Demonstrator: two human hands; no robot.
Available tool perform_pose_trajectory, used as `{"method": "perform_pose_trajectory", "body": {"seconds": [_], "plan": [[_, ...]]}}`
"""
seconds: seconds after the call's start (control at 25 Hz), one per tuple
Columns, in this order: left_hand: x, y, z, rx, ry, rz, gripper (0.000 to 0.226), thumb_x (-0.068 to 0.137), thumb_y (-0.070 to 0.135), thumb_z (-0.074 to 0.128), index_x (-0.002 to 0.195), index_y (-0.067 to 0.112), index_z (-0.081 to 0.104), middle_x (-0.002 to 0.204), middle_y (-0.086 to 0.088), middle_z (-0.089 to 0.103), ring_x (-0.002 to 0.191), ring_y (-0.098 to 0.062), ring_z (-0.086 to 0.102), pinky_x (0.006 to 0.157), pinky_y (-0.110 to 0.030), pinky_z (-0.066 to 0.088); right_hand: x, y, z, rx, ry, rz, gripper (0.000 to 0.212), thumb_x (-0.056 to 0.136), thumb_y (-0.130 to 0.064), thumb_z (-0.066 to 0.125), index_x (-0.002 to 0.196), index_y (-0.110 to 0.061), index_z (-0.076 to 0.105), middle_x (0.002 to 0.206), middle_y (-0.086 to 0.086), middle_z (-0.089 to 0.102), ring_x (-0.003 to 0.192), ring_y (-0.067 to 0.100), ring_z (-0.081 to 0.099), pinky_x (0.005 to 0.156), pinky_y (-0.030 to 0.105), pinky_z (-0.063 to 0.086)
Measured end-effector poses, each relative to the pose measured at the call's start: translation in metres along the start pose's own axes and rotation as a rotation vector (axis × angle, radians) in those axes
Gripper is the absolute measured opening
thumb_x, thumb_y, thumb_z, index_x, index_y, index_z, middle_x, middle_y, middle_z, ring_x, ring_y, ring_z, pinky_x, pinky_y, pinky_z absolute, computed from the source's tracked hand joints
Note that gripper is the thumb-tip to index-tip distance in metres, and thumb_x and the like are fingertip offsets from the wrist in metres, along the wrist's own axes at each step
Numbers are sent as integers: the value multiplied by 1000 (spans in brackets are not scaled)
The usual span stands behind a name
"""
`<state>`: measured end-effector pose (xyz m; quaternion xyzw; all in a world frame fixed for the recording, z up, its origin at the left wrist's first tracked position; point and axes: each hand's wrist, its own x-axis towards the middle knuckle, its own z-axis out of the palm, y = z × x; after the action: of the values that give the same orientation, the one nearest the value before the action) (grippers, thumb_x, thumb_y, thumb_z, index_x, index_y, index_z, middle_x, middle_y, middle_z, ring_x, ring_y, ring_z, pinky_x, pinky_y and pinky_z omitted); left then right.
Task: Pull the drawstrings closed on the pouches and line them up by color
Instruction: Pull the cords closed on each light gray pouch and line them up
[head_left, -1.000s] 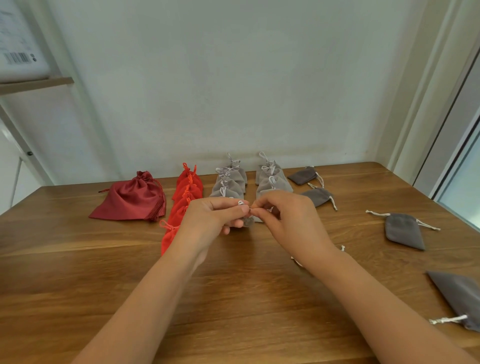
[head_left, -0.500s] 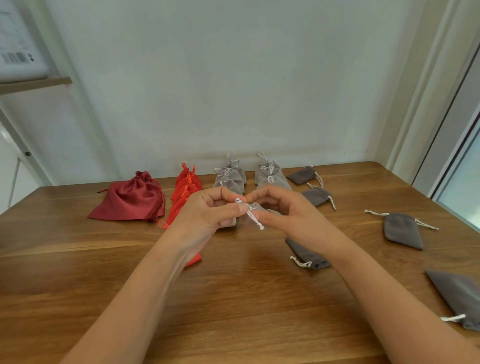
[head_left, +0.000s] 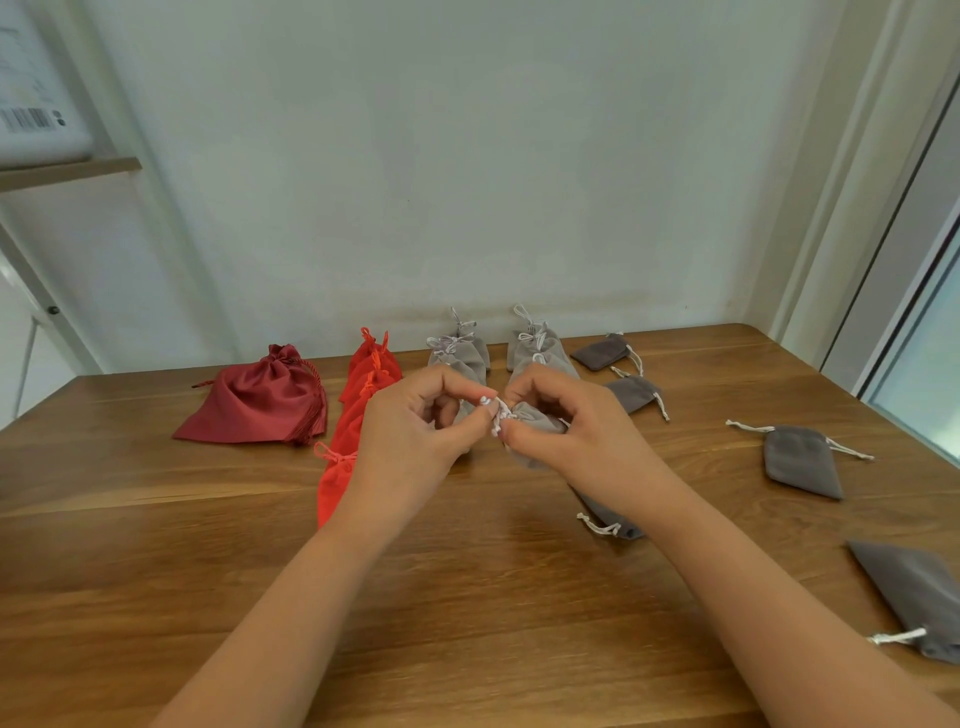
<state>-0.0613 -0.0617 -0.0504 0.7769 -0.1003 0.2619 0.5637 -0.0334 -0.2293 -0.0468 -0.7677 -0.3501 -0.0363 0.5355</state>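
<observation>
A small light grey pouch (head_left: 535, 423) is held above the table between both hands. My left hand (head_left: 415, 431) pinches its white drawstring (head_left: 497, 413) at the neck. My right hand (head_left: 576, 426) grips the pouch body, thumb and forefinger at the neck. Behind the hands lie two rows of closed light grey pouches (head_left: 535, 345) and a row of orange-red pouches (head_left: 358, 415). A larger dark red pouch (head_left: 260, 402) lies to the left. Dark grey pouches (head_left: 800, 460) are scattered on the right; one dark grey pouch (head_left: 605, 514) lies under my right wrist.
The wooden table (head_left: 156, 561) ends at a white wall. More dark grey pouches lie at the back right (head_left: 602, 351) and at the near right edge (head_left: 914, 592). A shelf with a white box (head_left: 36, 119) hangs at upper left. A window frame stands at right.
The light grey pouch has come up between the hands and its neck has bunched tighter. Both hands have shifted slightly toward me; the dark grey pouch under my right wrist has come into sight.
</observation>
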Motion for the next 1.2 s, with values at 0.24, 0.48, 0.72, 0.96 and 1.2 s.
{"method": "perform_pose_trajectory", "body": {"seconds": [0.24, 0.48, 0.72, 0.96, 1.2], "plan": [[-3, 8, -4, 147, -81, 16, 28, 77, 5, 74, 84, 32, 71, 68, 7, 65, 61, 0, 52, 61, -12, 45, -2, 2, 1, -94, 22, -11, 9, 84, -18, 68, 84, -18, 59, 74, 0, 56, 70, 19, 51, 60, 26, 39], [-1, 5, -9, 299, -100, 148, 16, 79, 5, 72, 83, 20, 70, 69, 6, 61, 64, -8, 55, 63, -18, 46, 3, 8, -2, 15, 70, 40, 17, 93, -23, 59, 85, -13, 70, 73, -2, 64, 69, 6, 56, 65, 19, 42], [-2, 2, -10, 338, -66, 315, 11, 78, 11, 72, 88, 17, 72, 79, 0, 65, 70, -12, 55, 63, -13, 42, 4, 8, -7, 364, -5, 199, 25, 78, -13, 68, 101, -4, 73, 96, 6, 74, 96, 14, 68, 84, 21, 52], [-3, -2, -7, 287, -22, 320, 10, 76, 13, 75, 86, 15, 75, 79, 2, 70, 74, -14, 64, 65, -25, 50, 4, 7, -8, 255, 32, 196, 13, 79, -9, 73, 91, -5, 75, 86, 9, 74, 84, 21, 69, 78, 27, 56], [-4, 3, -5, 303, -9, 205, 7, 78, 17, 75, 84, 20, 74, 81, 14, 70, 84, 1, 64, 76, -9, 45, 6, 8, -8, 119, 115, 220, 5, 79, -14, 71, 79, -9, 72, 74, 10, 68, 69, 13, 56, 67, 28, 46]]}}
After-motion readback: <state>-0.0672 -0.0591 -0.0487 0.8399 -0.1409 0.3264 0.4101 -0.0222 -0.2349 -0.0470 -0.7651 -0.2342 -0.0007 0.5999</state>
